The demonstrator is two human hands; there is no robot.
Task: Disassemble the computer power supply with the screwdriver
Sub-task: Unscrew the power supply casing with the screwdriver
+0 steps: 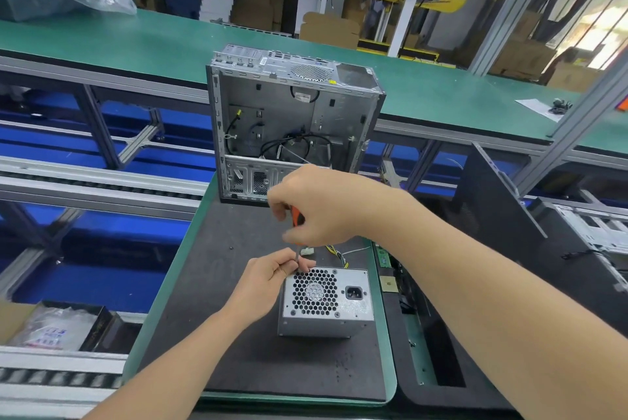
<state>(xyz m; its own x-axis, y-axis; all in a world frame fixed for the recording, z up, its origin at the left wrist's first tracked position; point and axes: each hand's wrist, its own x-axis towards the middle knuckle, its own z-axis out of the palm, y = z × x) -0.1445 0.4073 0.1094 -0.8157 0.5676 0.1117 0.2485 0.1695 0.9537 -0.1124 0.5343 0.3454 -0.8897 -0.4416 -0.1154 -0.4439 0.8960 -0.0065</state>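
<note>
Dark mat [221, 283], open case [272, 107] behind power supply [326, 300]; right hand [326, 205] curled round screwdriver [298, 217], left hand [268, 278] pinch-tight on shaft [298, 258].

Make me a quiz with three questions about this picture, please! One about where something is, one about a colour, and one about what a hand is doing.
1. Where does the power supply stand?
A. on the dark mat
B. on a chair
C. in a drawer

2. What colour is the screwdriver handle?
A. blue
B. orange
C. yellow

3. What is the left hand doing?
A. lying flat
B. waving in the air
C. pinching the screwdriver's shaft

Answers: 1 A, its base rests on the mat; 2 B, orange shows under the right hand; 3 C, its fingertips close round the shaft just above the power supply.
</note>
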